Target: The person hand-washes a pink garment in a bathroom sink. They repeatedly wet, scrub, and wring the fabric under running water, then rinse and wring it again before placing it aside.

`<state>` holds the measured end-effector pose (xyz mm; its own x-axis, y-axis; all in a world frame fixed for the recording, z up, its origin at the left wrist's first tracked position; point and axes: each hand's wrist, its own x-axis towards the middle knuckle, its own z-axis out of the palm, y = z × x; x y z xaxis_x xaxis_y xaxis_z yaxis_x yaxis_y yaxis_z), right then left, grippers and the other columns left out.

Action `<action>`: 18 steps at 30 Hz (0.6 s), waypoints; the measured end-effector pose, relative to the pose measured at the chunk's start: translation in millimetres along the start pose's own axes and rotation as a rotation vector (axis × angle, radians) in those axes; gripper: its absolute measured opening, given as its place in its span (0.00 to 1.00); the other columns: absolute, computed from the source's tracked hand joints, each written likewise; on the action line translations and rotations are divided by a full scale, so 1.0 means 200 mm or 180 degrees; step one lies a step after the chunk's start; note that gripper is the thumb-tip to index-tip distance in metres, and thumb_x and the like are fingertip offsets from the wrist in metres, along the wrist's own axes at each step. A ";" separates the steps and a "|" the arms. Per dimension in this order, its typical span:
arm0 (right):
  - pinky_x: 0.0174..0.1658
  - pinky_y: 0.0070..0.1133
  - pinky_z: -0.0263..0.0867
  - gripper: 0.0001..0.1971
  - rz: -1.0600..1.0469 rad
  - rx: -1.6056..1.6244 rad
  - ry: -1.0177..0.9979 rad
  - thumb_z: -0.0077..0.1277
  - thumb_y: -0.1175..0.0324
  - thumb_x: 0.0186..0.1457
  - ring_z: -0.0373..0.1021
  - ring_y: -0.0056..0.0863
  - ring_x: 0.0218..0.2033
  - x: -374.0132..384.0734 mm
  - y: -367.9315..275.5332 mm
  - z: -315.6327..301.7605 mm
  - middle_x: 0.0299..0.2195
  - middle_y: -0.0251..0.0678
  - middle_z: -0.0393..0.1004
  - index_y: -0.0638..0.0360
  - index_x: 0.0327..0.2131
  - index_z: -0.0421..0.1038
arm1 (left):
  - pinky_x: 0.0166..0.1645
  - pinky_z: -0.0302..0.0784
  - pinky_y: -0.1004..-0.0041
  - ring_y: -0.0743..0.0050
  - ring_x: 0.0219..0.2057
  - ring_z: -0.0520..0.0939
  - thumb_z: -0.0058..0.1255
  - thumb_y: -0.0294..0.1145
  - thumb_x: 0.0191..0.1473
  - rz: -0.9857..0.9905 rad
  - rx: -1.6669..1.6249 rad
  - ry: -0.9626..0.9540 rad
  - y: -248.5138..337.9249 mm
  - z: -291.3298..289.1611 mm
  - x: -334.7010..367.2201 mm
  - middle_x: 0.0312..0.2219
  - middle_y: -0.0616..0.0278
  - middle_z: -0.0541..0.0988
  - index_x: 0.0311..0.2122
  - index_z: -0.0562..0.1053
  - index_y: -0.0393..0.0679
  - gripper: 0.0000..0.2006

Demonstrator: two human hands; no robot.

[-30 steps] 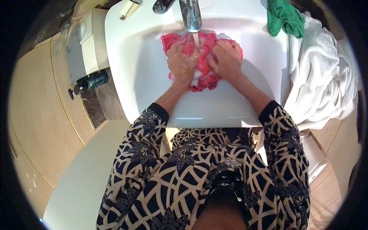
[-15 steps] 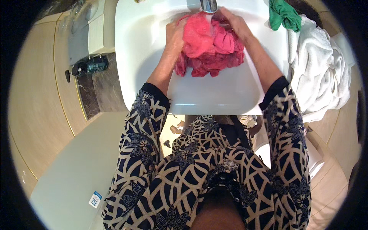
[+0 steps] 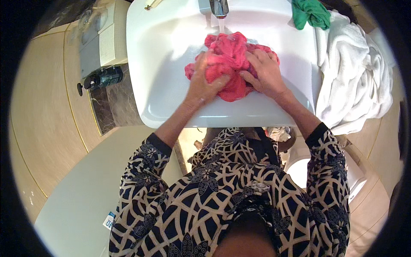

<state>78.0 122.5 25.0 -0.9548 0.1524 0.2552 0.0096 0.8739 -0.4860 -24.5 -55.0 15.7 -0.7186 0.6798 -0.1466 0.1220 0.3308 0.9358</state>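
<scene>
Both hands on wet red cloth in sink, tap running

Red cloth (image 3: pixel 233 64) is bunched up in the white sink (image 3: pixel 160 92), under the tap (image 3: pixel 219 8). Water (image 3: pixel 221 26) falls from the spout onto the cloth's upper part.

Left hand (image 3: pixel 205 84): on the left part of the cloth, fingers pointing up toward the tap side, slightly blurred, thumb angled right across the fabric. Touching for sure; can't tell if it is clenched on a fold or just pressing.

Right hand (image 3: pixel 267 73): on the right part of the cloth, fingers bent over it, thumb out toward the left hand. Contact clear; can't tell how tight the grip is. The two hands are apart, red fabric between them.

Around: green cloth (image 3: pixel 311 13) crumpled at the sink's upper right corner. White towel (image 3: pixel 355 81) heaped in folds along the right side of the sink. Left of the sink, a pale box (image 3: pixel 113 36) with a dark bottle (image 3: pixel 105 78) lying on its side just below it in view. Person wears a dark top (image 3: pixel 205 205) with a light pattern, sleeves down to the forearms, wrists bare.
</scene>
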 end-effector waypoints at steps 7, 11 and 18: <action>0.35 0.28 0.58 0.12 0.0377 -0.0693 0.0498 0.50 0.64 0.40 0.65 0.32 0.29 0.09 0.16 0.22 0.26 0.37 0.67 0.60 0.28 0.65 | 0.42 0.65 0.61 0.50 0.36 0.69 0.53 0.37 0.32 0.0218 0.1329 0.1120 0.02 0.27 0.21 0.32 0.50 0.69 0.37 0.67 0.39 0.23; 0.30 0.32 0.62 0.12 0.0681 -0.0674 -0.0123 0.48 0.62 0.44 0.68 0.36 0.25 0.29 0.27 0.27 0.22 0.41 0.70 0.61 0.27 0.65 | 0.38 0.67 0.61 0.51 0.32 0.72 0.53 0.42 0.32 -0.0254 0.1640 0.1381 -0.10 0.27 0.40 0.28 0.52 0.72 0.34 0.69 0.40 0.22; 0.33 0.34 0.64 0.13 0.1908 0.0307 0.0032 0.43 0.57 0.47 0.69 0.44 0.28 0.35 0.32 0.26 0.24 0.45 0.72 0.58 0.25 0.69 | 0.43 0.68 0.66 0.57 0.38 0.75 0.53 0.48 0.37 -0.0453 -0.0017 0.0429 -0.19 0.14 0.52 0.37 0.50 0.74 0.38 0.70 0.38 0.26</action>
<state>-4.4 165.1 -31.8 -0.7885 0.6100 -0.0787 0.5175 0.5887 -0.6210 -84.9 21.6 -43.2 -0.8135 0.5326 -0.2336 0.0093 0.4135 0.9105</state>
